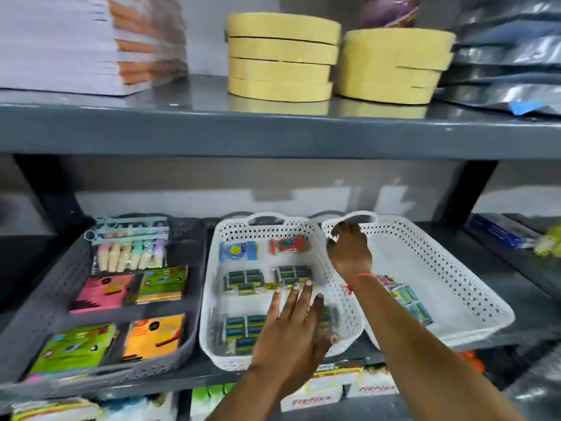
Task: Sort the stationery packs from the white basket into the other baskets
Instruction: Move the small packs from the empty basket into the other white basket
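Two white baskets stand side by side on the middle shelf. The middle white basket point(209, 287) holds a blue pack point(238, 251), a red-orange pack point(288, 246) and several dark staple packs point(243, 332). My left hand point(296, 326) lies palm down over its front right corner, fingers spread, partly covering a pack. The right white basket point(449, 275) sits tilted, its left side overlapping the middle one, with a blue-labelled pack point(411, 300) inside. My right hand point(349, 250) curls over its far left rim beside the handle. The grey basket point(45, 299) at left holds highlighters point(130, 247) and sticky-note packs point(154, 335).
The upper shelf point(273, 132) overhangs the baskets closely, carrying stacked masking-tape rolls point(282, 56), a paper stack point(60, 41) and silvery bags point(510, 56). Labelled boxes point(321, 390) sit on the shelf below. A dark upright post point(467, 189) stands at the right.
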